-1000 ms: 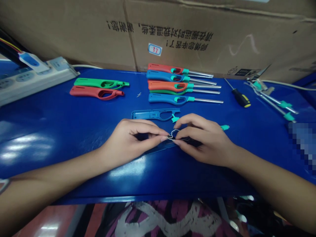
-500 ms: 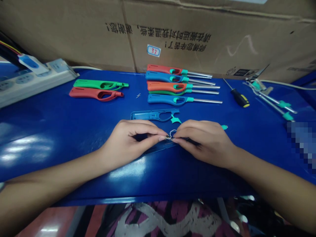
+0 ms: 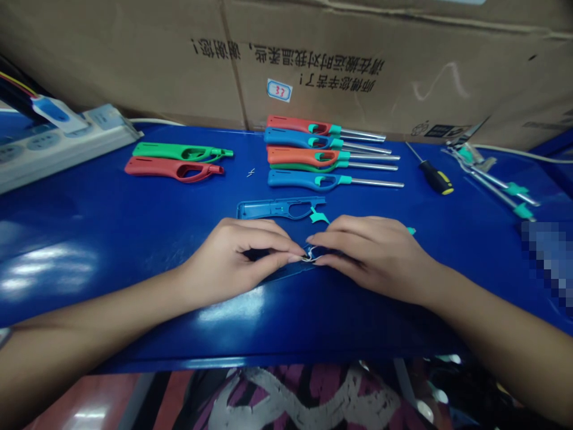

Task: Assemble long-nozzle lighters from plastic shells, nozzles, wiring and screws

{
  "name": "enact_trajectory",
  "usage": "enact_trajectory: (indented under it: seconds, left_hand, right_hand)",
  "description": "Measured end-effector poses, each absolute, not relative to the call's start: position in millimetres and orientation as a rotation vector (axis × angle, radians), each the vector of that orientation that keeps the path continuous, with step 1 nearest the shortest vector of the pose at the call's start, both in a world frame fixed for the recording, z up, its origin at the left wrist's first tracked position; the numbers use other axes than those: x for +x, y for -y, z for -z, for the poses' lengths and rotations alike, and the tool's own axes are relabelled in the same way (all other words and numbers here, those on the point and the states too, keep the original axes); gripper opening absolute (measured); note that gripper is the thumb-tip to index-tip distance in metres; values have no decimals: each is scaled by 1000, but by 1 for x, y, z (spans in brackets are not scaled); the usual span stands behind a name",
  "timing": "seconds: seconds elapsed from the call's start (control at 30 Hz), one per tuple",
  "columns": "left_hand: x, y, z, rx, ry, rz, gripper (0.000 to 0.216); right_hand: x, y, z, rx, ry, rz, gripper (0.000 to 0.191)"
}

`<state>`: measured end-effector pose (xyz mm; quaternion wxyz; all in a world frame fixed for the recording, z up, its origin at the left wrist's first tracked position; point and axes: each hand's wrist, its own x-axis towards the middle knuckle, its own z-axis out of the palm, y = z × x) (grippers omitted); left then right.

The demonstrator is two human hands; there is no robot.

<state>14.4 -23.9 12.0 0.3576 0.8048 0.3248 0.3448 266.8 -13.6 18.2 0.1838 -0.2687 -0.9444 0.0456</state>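
Observation:
My left hand (image 3: 237,254) and my right hand (image 3: 373,251) meet at the middle of the blue table (image 3: 111,239). Both pinch a small bent wire piece (image 3: 308,257) between their fingertips, low over a blue lighter shell half (image 3: 286,272) that lies mostly hidden under my hands. A teal tip (image 3: 410,230) pokes out behind my right hand. Just beyond my fingers lies another open blue shell half (image 3: 280,208) with a teal trigger piece (image 3: 319,217) beside it.
Several finished stick lighters (image 3: 326,158) lie in a row at the back centre. A green shell (image 3: 181,151) and a red shell (image 3: 172,169) lie back left, by a power strip (image 3: 58,140). A screwdriver (image 3: 432,173) and metal tubes (image 3: 496,179) lie right. Cardboard boxes (image 3: 313,54) stand behind.
The wire loop has gone from standing up between my fingertips to lying lower, pressed down near the shell. My right fingers have flattened over it. My left hand barely moved.

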Motion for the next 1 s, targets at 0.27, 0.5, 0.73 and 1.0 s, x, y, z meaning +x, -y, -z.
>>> enact_trajectory:
  seconds: [0.27,0.5,0.73,1.0]
  left_hand:
    - [12,22,-10,2094,-817,-915,10]
    - [13,24,-9,2097,-789,-905,12]
    - [15,27,-9,2160,-738,-942,13]
    - [12,23,-11,2103,-867,-976,11]
  right_hand:
    - [268,16,-20,-754,2672,-77,17]
    - [264,20,-16,-866,2558,-334,17]
    - [254,27,-19,-909,2339,-568,11]
    - [256,21,-20,-1008,2338,-571,9]
